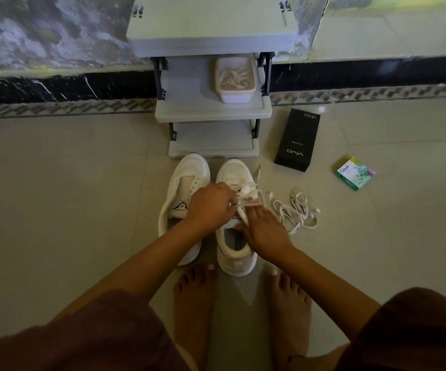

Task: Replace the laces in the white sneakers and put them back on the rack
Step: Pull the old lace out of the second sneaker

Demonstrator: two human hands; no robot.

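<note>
The left hand (211,204) and right hand (266,232) both pinch the white lace (251,190), directly over the right sneaker (234,170).

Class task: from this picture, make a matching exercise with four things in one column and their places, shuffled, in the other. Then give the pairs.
1 white tub
2 black box
3 green box
4 loose lace

A floor beside right sneaker
B rack shelf
C floor, farthest right
D floor just right of rack

Pairs: 1-B, 2-D, 3-C, 4-A
</note>
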